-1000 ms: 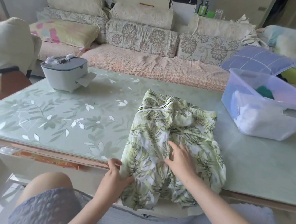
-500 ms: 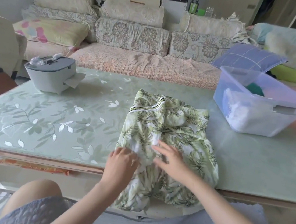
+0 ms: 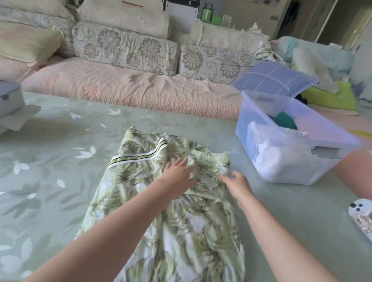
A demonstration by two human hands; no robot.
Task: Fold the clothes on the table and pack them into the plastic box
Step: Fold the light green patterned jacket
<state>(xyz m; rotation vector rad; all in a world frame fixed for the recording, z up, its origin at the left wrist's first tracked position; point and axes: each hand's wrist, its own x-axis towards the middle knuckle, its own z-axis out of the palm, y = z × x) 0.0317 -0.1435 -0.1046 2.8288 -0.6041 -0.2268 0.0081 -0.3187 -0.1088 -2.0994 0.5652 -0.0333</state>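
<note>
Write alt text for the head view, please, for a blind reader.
The left hand lies flat on a leaf-print garment spread on the table, the right hand at its edge; a plastic box holding clothes stands alongside.

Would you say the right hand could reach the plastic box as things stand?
Probably yes: the right hand is over the garment, and the plastic box stands close on its right with nothing between them.

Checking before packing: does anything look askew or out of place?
The leaf-print garment lies rumpled on the table, its near end hanging over the edge. A small white item lies loose near the plastic box.
</note>
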